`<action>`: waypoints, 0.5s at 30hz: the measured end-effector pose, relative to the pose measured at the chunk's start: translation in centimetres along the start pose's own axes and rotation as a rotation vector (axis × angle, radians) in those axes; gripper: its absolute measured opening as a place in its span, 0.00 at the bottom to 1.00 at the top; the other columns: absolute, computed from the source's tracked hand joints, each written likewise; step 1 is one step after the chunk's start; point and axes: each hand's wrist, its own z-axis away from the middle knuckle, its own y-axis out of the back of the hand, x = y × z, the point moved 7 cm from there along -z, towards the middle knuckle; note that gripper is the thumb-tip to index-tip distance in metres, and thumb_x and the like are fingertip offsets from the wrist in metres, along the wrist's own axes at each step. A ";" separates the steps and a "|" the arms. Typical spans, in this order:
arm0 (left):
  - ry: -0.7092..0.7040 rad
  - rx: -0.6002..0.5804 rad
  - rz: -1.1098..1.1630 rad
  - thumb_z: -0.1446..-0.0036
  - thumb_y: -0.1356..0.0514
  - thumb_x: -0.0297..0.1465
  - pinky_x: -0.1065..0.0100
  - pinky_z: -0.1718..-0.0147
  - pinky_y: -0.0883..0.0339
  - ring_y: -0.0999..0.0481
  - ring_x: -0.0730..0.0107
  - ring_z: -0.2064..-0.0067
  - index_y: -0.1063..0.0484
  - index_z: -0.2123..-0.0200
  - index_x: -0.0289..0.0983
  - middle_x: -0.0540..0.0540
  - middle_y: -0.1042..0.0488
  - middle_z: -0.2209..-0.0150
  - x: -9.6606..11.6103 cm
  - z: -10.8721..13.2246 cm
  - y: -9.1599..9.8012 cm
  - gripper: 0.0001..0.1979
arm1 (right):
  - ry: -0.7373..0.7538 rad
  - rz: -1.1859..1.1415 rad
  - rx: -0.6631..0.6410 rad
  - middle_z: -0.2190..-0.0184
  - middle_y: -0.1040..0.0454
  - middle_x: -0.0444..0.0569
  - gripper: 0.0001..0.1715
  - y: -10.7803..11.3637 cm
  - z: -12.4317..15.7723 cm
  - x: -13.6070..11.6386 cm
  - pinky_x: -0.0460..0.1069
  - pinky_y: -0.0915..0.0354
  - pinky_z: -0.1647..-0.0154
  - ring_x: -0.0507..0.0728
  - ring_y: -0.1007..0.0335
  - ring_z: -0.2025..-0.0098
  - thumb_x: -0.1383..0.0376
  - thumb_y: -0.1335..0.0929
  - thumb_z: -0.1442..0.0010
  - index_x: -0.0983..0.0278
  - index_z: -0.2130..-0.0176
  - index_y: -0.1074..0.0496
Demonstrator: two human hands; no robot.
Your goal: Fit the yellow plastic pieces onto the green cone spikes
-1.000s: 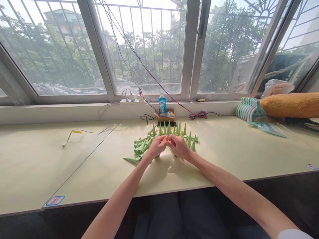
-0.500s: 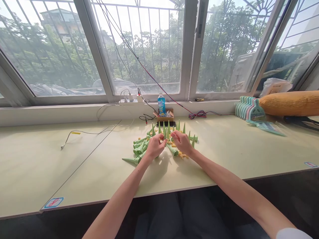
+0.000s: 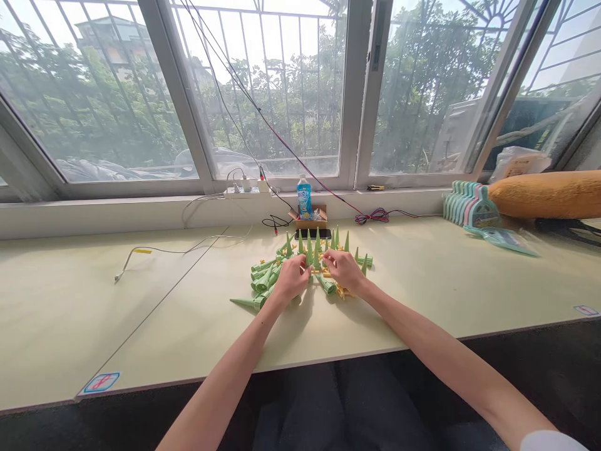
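Observation:
My left hand (image 3: pixel 293 277) is closed, its thumb and fingers pinching a green plastic spike (image 3: pixel 309 254) that points upward. Just to the right, my right hand (image 3: pixel 344 269) has its fingertips pressed together; whatever is in them is too small to make out. Around both hands are several more green cone-shaped spikes. Some stand point up, like the upright spike (image 3: pixel 347 242) behind my right hand. Others lie on their sides, such as the lying spike (image 3: pixel 327 284) between my hands and the one (image 3: pixel 248 303) at far left. Small yellow plastic pieces (image 3: pixel 345 293) are scattered among them.
Behind the spikes lie a dark phone (image 3: pixel 313 234) and a small cardboard box (image 3: pixel 320 217) with a blue bottle (image 3: pixel 304 199). Cables (image 3: pixel 375 216) run along the sill. Teal plastic pieces (image 3: pixel 474 205) and an orange-brown cushion (image 3: pixel 544 195) sit at right on the table (image 3: pixel 422 275).
My left hand has lowered slightly with the green spike, which now stands more upright beside the others. My right hand has barely moved.

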 end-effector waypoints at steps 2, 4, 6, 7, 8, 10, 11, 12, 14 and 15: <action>0.000 -0.001 0.002 0.44 0.44 0.31 0.69 0.72 0.41 0.30 0.68 0.72 0.38 0.77 0.37 0.48 0.29 0.75 0.0 0.0 -0.1 0.10 | -0.011 0.020 -0.025 0.73 0.26 0.47 0.12 -0.1 0.0 0.0 0.45 0.44 0.72 0.52 0.35 0.74 0.66 0.38 0.36 0.65 0.65 0.26; -0.001 0.014 0.017 0.42 0.44 0.33 0.69 0.71 0.40 0.30 0.68 0.72 0.37 0.75 0.37 0.47 0.28 0.73 0.1 0.0 0.0 0.11 | -0.010 0.026 -0.032 0.68 0.23 0.49 0.11 -0.1 0.0 0.0 0.46 0.40 0.68 0.53 0.31 0.69 0.67 0.37 0.36 0.65 0.63 0.25; 0.006 0.044 0.057 0.39 0.46 0.36 0.69 0.71 0.40 0.30 0.70 0.72 0.34 0.72 0.36 0.46 0.27 0.70 0.2 0.0 0.2 0.12 | -0.008 0.030 -0.036 0.62 0.21 0.52 0.12 -0.2 -0.1 0.0 0.47 0.38 0.63 0.55 0.28 0.63 0.70 0.37 0.37 0.66 0.60 0.24; 0.012 0.064 0.082 0.38 0.47 0.38 0.69 0.71 0.40 0.30 0.70 0.73 0.33 0.69 0.36 0.45 0.27 0.68 0.3 0.0 0.3 0.12 | -0.009 0.032 -0.042 0.61 0.21 0.52 0.12 -0.3 -0.1 0.1 0.48 0.37 0.61 0.56 0.27 0.61 0.71 0.36 0.37 0.65 0.59 0.24; 0.018 0.091 0.107 0.36 0.48 0.39 0.69 0.71 0.39 0.31 0.71 0.73 0.31 0.66 0.36 0.45 0.26 0.66 0.4 0.0 0.6 0.13 | -0.011 0.035 -0.054 0.59 0.21 0.53 0.13 -0.5 -0.1 0.2 0.48 0.36 0.59 0.57 0.27 0.59 0.72 0.36 0.38 0.65 0.58 0.23; 0.024 0.152 0.142 0.35 0.49 0.41 0.68 0.70 0.39 0.31 0.72 0.74 0.31 0.59 0.36 0.44 0.27 0.64 0.6 0.0 1.2 0.15 | -0.015 0.043 -0.092 0.58 0.21 0.53 0.13 -0.8 -0.1 0.3 0.49 0.35 0.58 0.58 0.26 0.58 0.72 0.35 0.38 0.64 0.57 0.23; 0.024 0.184 0.154 0.35 0.50 0.42 0.68 0.70 0.38 0.31 0.73 0.74 0.31 0.58 0.35 0.43 0.27 0.63 0.7 0.0 1.5 0.16 | -0.019 0.045 -0.110 0.58 0.21 0.52 0.14 -1.0 -0.1 0.4 0.50 0.34 0.57 0.58 0.26 0.57 0.73 0.35 0.39 0.64 0.57 0.23; 0.023 0.220 0.161 0.35 0.50 0.42 0.68 0.71 0.38 0.32 0.73 0.74 0.31 0.58 0.35 0.43 0.27 0.62 0.9 0.0 1.9 0.17 | -0.024 0.048 -0.126 0.57 0.21 0.52 0.14 -1.2 -0.1 0.6 0.50 0.34 0.57 0.58 0.26 0.57 0.73 0.35 0.39 0.63 0.57 0.22; 0.021 0.286 0.171 0.35 0.51 0.42 0.69 0.73 0.40 0.34 0.74 0.75 0.32 0.60 0.36 0.44 0.28 0.63 1.1 0.2 2.5 0.16 | -0.035 0.051 -0.144 0.57 0.21 0.53 0.14 -1.4 0.0 0.9 0.50 0.34 0.56 0.59 0.26 0.56 0.73 0.34 0.40 0.63 0.57 0.22; 0.020 0.312 0.178 0.35 0.50 0.42 0.70 0.74 0.41 0.35 0.74 0.76 0.32 0.61 0.36 0.45 0.28 0.64 1.2 0.2 2.8 0.16 | -0.036 0.052 -0.147 0.57 0.21 0.53 0.14 -1.5 0.0 1.0 0.50 0.34 0.56 0.59 0.26 0.56 0.73 0.34 0.40 0.63 0.57 0.22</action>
